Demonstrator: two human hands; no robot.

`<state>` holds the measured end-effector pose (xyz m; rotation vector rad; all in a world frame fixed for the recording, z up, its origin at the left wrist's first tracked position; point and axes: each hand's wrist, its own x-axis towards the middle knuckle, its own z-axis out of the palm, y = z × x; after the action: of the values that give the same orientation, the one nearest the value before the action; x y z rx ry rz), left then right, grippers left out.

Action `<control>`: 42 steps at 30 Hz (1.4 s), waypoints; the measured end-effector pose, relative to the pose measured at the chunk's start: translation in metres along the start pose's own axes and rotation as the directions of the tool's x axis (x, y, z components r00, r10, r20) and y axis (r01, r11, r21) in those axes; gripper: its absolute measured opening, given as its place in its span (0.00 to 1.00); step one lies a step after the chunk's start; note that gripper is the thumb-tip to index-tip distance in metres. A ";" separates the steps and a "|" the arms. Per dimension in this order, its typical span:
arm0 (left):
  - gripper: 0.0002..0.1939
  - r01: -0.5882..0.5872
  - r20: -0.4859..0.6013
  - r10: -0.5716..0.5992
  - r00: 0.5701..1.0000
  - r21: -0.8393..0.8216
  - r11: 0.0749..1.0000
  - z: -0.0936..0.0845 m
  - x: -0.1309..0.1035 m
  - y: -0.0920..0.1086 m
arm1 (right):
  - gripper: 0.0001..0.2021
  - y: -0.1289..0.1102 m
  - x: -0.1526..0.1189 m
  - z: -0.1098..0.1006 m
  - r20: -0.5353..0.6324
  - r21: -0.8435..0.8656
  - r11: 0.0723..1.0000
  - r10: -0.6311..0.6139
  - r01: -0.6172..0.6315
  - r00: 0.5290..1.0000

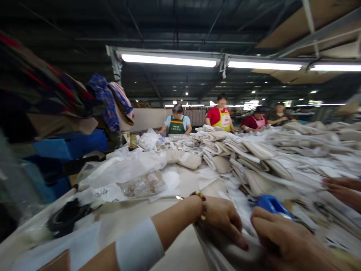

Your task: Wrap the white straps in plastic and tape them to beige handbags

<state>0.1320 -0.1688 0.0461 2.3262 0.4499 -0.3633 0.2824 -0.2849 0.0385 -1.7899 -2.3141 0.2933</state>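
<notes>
The stack of folded cloth (222, 148) lies on the bench (187, 178). Before the stack, at the near side, are the left hand (222, 216) and, to its right, the right hand (290, 237), with loose cloth (252, 246) between them. To the stack's left are plastic sheeting (121, 171) and, nearer, a wrapped packet (143, 184); a jar (132, 142) stands left and farther back. Well left of the stack are bins (70, 145), hanging garments (104, 101) above them. Behind the stack stands one person (221, 116), another (176, 126) behind and left.
</notes>
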 end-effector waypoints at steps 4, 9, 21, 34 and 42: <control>0.12 0.040 -0.336 -0.006 0.942 0.095 0.995 0.016 -0.014 0.004 | 0.11 -0.013 -0.002 -0.021 -0.012 0.105 0.986 0.134 -0.132 0.991; 0.13 0.044 -0.495 0.001 0.869 0.080 0.996 0.032 -0.018 -0.003 | 0.18 -0.002 -0.006 -0.025 0.094 0.265 0.926 0.251 -0.268 0.963; 0.16 0.233 -0.580 -0.061 0.812 0.226 0.946 0.041 -0.020 -0.003 | 0.15 0.025 0.018 -0.031 0.124 0.414 0.906 0.039 -0.088 0.991; 0.12 0.187 -0.612 -0.092 0.785 0.093 0.978 0.046 -0.028 -0.010 | 0.12 0.020 0.044 -0.020 0.352 0.421 0.785 0.320 -0.455 0.879; 0.13 0.242 -0.559 -0.110 0.822 0.167 0.956 0.025 -0.019 0.006 | 0.18 0.015 0.046 -0.015 0.286 0.397 0.804 0.351 -0.444 0.892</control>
<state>0.1144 -0.1945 0.0396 2.6111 0.9527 0.1947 0.2894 -0.2365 0.0503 -2.0364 -1.7340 1.0331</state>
